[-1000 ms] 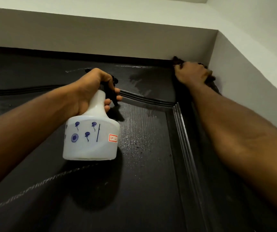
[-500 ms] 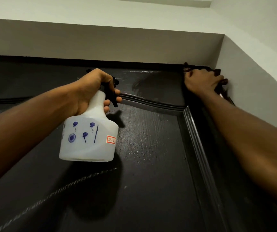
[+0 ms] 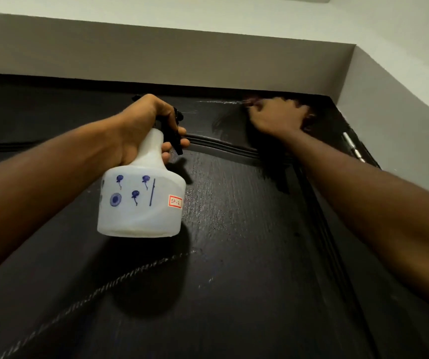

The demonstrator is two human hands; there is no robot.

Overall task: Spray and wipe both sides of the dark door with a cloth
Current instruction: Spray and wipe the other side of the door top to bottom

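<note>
Hands at door [image 3: 234,281] top: left hand [image 3: 141,125] gripping spray bottle [image 3: 141,203] neck, right hand [image 3: 275,120] clutching dark cloth [image 3: 310,120] far right. Risks wet streaks from uneven wiping.

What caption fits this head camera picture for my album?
Left hand holds a white spray bottle; right hand presses a cloth high on the dark door.
</note>
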